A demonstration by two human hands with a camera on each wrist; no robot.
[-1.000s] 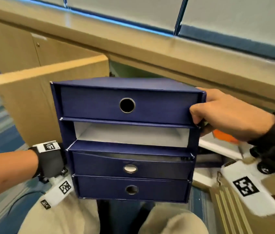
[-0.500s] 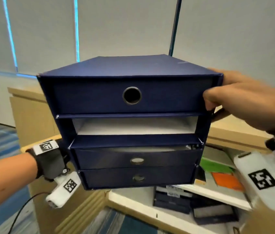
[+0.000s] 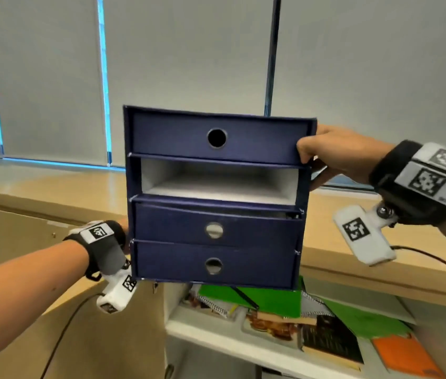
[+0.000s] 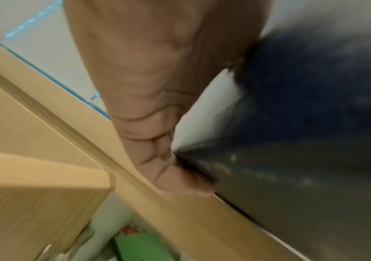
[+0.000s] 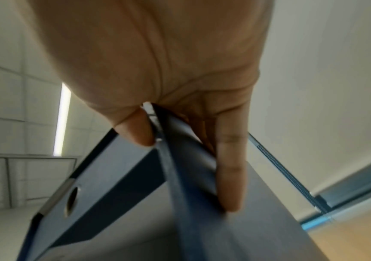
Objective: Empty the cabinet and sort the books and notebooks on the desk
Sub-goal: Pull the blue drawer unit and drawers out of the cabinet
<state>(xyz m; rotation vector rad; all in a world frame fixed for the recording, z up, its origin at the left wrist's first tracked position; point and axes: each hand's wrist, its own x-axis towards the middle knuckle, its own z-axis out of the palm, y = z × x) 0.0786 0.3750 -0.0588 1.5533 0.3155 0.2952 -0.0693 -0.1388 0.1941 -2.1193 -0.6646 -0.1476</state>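
Between both hands, a navy drawer box [image 3: 216,198] is hanging above the cabinet shelf [image 3: 232,343]; right hand [image 3: 336,154] is pinching its upper corner, left hand [image 4: 157,109] is gripping its lower edge; no legible writing.

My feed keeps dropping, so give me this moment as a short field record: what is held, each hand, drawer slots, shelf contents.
held: navy drawer unit, in the air over the open cabinet shelf
right hand: grips upper right corner
left hand: holds lower left side, fingers mostly hidden
slots: second from top has no drawer; other three drawers in
shelf: green folder, spiral notebooks, books, orange cover
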